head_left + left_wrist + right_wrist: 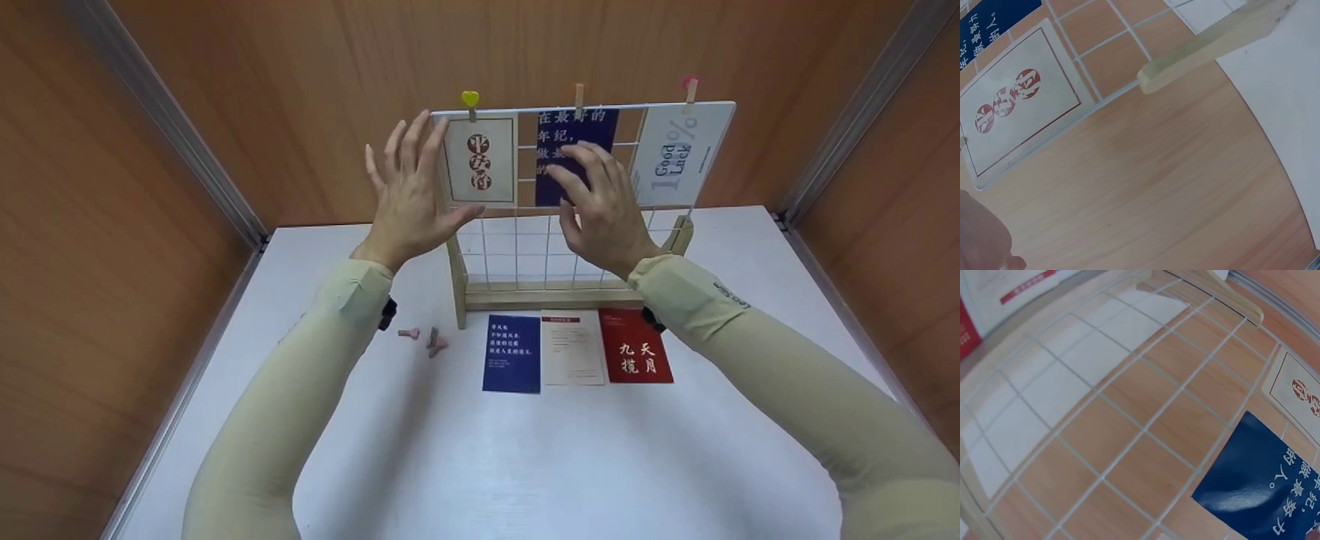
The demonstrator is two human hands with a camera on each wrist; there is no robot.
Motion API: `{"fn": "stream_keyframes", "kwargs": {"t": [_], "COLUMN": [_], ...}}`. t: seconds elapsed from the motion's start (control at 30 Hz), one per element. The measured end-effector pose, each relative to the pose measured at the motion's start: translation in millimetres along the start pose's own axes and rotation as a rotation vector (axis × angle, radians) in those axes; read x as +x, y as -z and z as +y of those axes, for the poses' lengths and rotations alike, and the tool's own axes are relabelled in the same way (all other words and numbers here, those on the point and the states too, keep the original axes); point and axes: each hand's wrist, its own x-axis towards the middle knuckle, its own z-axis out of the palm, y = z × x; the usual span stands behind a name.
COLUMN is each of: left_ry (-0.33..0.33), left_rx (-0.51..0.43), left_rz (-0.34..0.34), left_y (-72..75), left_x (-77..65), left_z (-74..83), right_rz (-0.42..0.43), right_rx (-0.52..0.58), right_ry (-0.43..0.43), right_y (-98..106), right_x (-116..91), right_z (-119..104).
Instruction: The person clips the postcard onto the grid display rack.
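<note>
A white wire grid rack (516,251) in a wooden stand carries three cards along its top. My left hand (411,191), fingers spread, is by the rack's upper left corner, near a cream card (499,161) held by a yellow heart clip (470,99). My right hand (604,206) is in front of a blue card (551,135) under a wooden clip (579,96). Its fingers bend loosely with the thumb apart; whether they touch the card I cannot tell. A pink-topped clip (691,90) holds a pale "Good Luck" card (675,161) at the right.
On the white table (570,457) before the stand lie a blue card (513,356), a white card (572,356) and a red card (630,330). Small pink clips (409,333) lie left of them. Wood-grain walls (337,150) enclose the table.
</note>
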Motion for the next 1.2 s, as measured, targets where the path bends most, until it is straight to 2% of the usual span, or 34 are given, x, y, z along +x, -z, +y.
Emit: {"fn": "stream_keyframes", "kwargs": {"t": [0.3,0.53,0.7,0.97,1.2], "left_ry": [0.024,0.021,0.026,0.005,-0.022], "left_rx": [-0.108,-0.149,-0.204,-0.241,-0.303], "left_rz": [-0.004,-0.008,-0.015,-0.015,-0.007], "left_y": [-12.6,-24.6,-34.6,-41.2,-49.9], "left_x": [-28.7,-50.2,-65.8,-79.9,-90.1], "left_z": [4.3,10.1,15.8,31.9,46.1], "right_rz": [-0.033,-0.05,-0.061,-0.117,-0.152], "right_rx": [0.007,0.025,0.032,0.044,0.039], "right_ry": [-0.083,-0.143,-0.22,-0.37,-0.456], "right_y": [10,16,19,14,9], "right_x": [-25,-41,-59,-89,-120], "right_z": [4,8,13,24,33]}}
